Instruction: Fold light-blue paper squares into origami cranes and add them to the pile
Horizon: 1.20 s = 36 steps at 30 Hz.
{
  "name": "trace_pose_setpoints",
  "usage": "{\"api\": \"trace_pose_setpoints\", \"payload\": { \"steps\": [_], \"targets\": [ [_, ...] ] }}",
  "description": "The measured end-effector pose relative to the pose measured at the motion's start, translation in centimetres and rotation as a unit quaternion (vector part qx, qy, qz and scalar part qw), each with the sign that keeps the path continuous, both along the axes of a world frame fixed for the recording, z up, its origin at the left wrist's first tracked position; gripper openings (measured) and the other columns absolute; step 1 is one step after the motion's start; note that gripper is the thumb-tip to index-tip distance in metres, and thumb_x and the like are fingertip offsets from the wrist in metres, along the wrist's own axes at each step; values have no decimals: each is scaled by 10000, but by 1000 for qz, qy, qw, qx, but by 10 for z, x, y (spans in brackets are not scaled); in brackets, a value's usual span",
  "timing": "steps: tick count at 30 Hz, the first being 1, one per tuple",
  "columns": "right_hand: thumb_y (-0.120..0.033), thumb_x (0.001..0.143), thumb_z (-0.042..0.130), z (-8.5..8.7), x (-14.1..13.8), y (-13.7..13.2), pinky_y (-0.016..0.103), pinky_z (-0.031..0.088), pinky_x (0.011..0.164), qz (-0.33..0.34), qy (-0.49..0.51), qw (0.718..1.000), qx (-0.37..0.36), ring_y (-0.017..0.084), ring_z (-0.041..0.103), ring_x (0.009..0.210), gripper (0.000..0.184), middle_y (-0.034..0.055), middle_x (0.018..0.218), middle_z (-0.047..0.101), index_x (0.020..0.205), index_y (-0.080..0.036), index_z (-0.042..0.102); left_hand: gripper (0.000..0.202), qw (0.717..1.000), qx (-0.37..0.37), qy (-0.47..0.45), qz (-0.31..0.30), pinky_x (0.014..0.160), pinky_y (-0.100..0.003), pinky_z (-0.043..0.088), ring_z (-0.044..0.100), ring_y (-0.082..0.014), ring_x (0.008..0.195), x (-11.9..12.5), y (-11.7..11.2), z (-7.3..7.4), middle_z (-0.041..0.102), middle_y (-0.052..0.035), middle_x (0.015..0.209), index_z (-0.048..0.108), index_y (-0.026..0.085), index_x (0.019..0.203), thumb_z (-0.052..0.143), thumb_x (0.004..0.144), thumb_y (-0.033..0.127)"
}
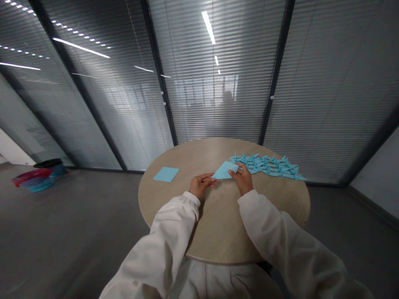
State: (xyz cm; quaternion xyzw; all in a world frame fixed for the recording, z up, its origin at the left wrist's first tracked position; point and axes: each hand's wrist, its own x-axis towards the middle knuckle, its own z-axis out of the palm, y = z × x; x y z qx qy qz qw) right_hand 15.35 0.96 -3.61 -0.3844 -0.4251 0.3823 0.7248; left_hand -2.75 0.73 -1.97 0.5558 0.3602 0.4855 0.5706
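Observation:
Between my hands is a folded piece of light blue origami paper (223,170), held just over the round table. My left hand (202,184) pinches its left corner between thumb and fingers. On the other side, my right hand (242,177) grips the paper's right part, thumb on top and fingers behind. Several folded blue paper cranes (268,164) lie in close rows at the right back of the table, just past my right hand. A flat blue paper square (166,174), perhaps a stack, rests to the left of my left hand.
The round wooden table (218,245) stands close in front of my lap. Behind it runs a glass partition (218,104) with blinds and dark frames. On the floor at far left are a red and blue basket (34,180) and a dark-rimmed bin (52,166).

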Motion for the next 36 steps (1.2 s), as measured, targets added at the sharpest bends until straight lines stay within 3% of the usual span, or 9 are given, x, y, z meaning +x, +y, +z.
{"api": "trace_pose_setpoints", "payload": {
  "steps": [9,14,20,25,30,36],
  "targets": [
    [-299,555,736,1,1,0,376,511,772,10,-1,1000,1,211,670,801,490,50,857,715,974,-204,501,415,997,-63,-34,-25,770,-341,560,686,-229,826,-1,4,-5,719,-138,869,659,59,990,779,636,238],
    [-302,551,739,-2,3,3,383,511,774,10,-8,1000,-2,210,669,801,494,45,867,714,973,-209,498,404,995,-63,-46,-58,829,-373,538,668,-251,911,-5,6,-8,690,-174,999,641,57,1035,701,735,321],
    [-287,565,739,-6,4,5,361,511,751,25,-17,1000,1,196,670,751,498,31,809,710,991,-207,493,516,992,-95,-62,-56,784,-396,553,679,-271,866,-4,5,-5,690,-206,958,586,26,1093,590,802,453],
    [-292,561,739,-4,1,3,343,512,711,63,-29,998,0,182,662,697,492,13,756,700,974,-208,484,470,994,-88,-29,-66,742,-341,568,687,-250,826,-1,3,-5,697,-165,964,636,62,964,727,679,425],
    [-293,573,733,1,-1,-3,331,509,684,89,-75,993,9,180,652,686,470,11,754,691,966,-208,490,445,990,-87,25,-103,706,-300,566,690,-219,747,0,3,-8,715,-132,778,672,64,811,846,508,339],
    [-258,617,700,4,-2,-7,295,499,643,89,-95,991,37,170,637,676,434,0,732,669,993,-211,488,456,990,-94,55,-86,631,-282,560,681,-201,672,0,4,-10,710,-142,727,677,57,740,857,455,364]
  ]
}}
